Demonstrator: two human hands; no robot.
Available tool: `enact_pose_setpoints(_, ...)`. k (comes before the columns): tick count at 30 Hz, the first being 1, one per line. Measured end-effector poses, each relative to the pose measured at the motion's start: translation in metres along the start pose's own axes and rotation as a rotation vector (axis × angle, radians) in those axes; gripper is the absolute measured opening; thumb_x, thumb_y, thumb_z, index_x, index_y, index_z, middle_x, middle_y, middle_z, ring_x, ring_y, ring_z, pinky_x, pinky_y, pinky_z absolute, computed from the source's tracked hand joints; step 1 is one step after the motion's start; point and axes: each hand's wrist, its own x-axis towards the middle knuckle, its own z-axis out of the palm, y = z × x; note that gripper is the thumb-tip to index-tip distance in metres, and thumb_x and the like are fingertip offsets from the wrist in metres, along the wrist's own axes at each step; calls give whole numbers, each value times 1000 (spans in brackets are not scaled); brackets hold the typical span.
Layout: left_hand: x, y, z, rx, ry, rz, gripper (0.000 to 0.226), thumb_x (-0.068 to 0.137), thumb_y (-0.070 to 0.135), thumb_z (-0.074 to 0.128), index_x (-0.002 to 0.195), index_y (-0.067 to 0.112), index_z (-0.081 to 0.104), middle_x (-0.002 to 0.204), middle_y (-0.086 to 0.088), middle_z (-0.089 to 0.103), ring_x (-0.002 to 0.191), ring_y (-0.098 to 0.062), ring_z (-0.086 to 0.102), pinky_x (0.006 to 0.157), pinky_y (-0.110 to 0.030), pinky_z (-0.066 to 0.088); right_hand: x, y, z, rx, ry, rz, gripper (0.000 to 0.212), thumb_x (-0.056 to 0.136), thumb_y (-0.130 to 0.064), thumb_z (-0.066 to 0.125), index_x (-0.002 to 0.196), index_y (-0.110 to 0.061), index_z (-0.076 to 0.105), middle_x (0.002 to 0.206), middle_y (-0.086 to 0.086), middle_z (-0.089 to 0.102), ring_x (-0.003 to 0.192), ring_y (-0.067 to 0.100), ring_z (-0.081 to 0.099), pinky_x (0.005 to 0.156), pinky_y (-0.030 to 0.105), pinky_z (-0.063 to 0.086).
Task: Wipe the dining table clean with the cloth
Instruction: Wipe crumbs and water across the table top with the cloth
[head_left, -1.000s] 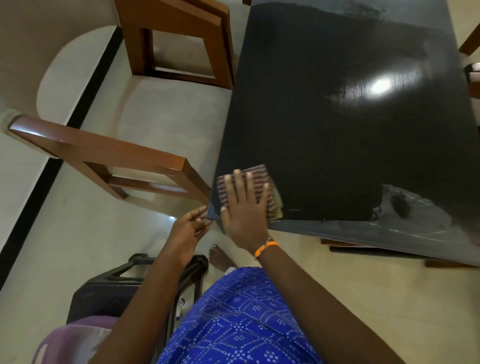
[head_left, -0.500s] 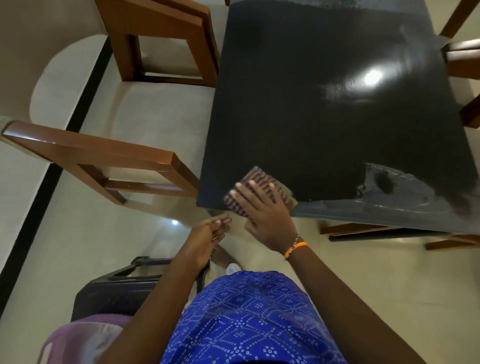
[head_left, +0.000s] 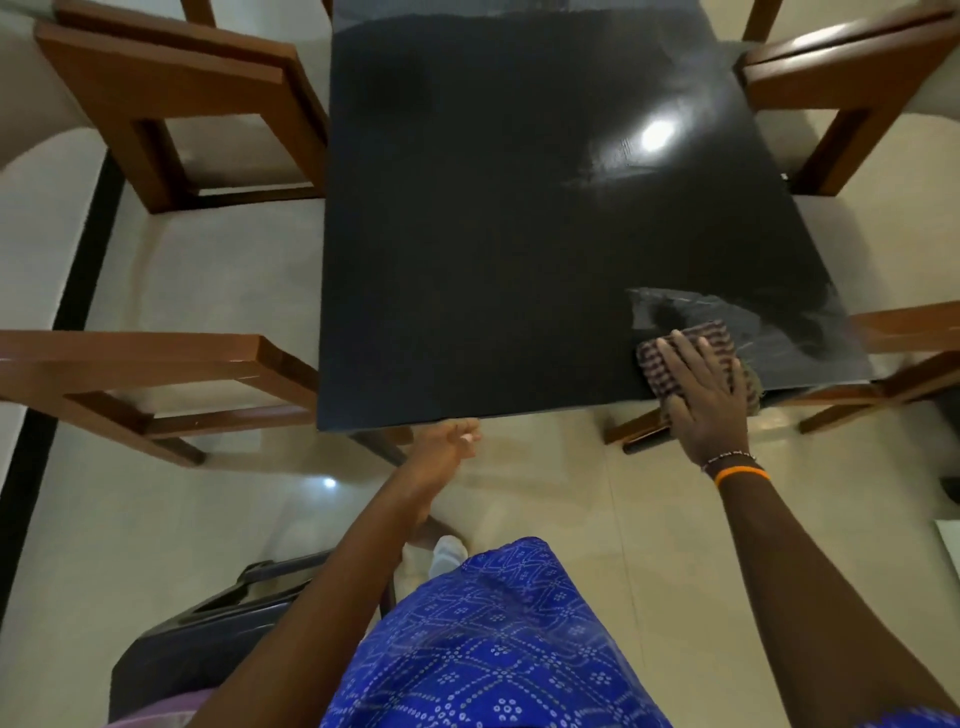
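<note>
Cloth (head_left: 691, 358), striped and folded into a pad, sits right at the near right corner of the dining table (head_left: 519, 234), its near edge hanging just past the table's lip. Right hand (head_left: 706, 400) lies flat on top of it, fingers spread and pressing down rather than pinching, palm trailing off the near edge. A pale, hazy smear (head_left: 737, 322) lies just beyond the fingertips and out toward the right edge, and that's the patch that looks unwiped. So the work lies ahead of the hand and a touch to the right, and the next pass probably wants a push away from the body. The pad's long side runs roughly along the near edge, which suits a forward sweep.

Left hand (head_left: 447, 449) hangs loose just below the near edge at mid-table, fingers lightly curled, holding nothing as far as I can see, though it is blurred. It's well apart from the cloth; the right hand is plainly the one on the job.

The rest of the dark top reads glossy, with a lamp glare (head_left: 657, 136) far right. Wooden chairs (head_left: 171, 109) ring the table on both sides. No bowls or containers anywhere on the top.
</note>
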Motion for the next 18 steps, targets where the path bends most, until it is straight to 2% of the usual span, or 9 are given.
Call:
enact_pose_setpoints(3, 1, 3, 5, 191, 22, 141, 31, 95, 5, 41, 121, 10, 57, 123, -7, 55, 109, -17, 52, 90, -29, 42, 3, -23, 10, -12, 28, 133, 68, 78, -37, 26, 144, -24, 33, 154, 3, 28, 144, 27, 21, 115, 57, 7)
enact_pose_setpoints(6, 5, 3, 11, 399, 182, 370, 32, 92, 0, 40, 110, 13, 63, 111, -1, 52, 103, -15, 50, 87, -35, 49, 2, -64, 24, -36, -3, 213, 69, 79, -36, 33, 147, -26, 24, 157, 1, 20, 146, 25, 15, 113, 59, 3)
enact_pose_setpoints(8, 8, 2, 15, 588, 312, 488, 31, 89, 1, 46, 107, 17, 64, 112, -1, 54, 103, -13, 48, 84, -24, 43, 0, -95, 33, -40, -28, 142, 69, 82, -36, 35, 149, -26, 19, 158, 2, 17, 146, 26, 12, 113, 59, 3)
enact_pose_setpoints(10, 10, 3, 18, 710, 392, 539, 30, 86, 3, 52, 108, 20, 62, 113, 1, 55, 101, -13, 45, 79, -20, 36, -4, -126, 39, -24, -53, 9, 67, 86, -36, 38, 149, -25, 17, 158, 3, 16, 146, 28, 11, 113, 60, 4)
enact_pose_setpoints(14, 10, 3, 25, 821, 431, 591, 28, 84, 3, 55, 108, 16, 62, 110, -3, 56, 98, -18, 45, 74, -24, 39, -10, -159, 48, 69, -99, -201, 60, 93, -36, 42, 148, -24, 23, 157, 3, 20, 146, 28, 11, 113, 59, 1)
enact_pose_setpoints(18, 13, 4, 37, 890, 416, 605, 29, 83, 8, 59, 110, 16, 61, 114, -4, 57, 103, -21, 46, 82, -27, 38, -7, -129, 41, 31, -109, -325, 56, 93, -40, 40, 146, -31, 26, 156, -4, 24, 146, 23, 16, 114, 56, 4)
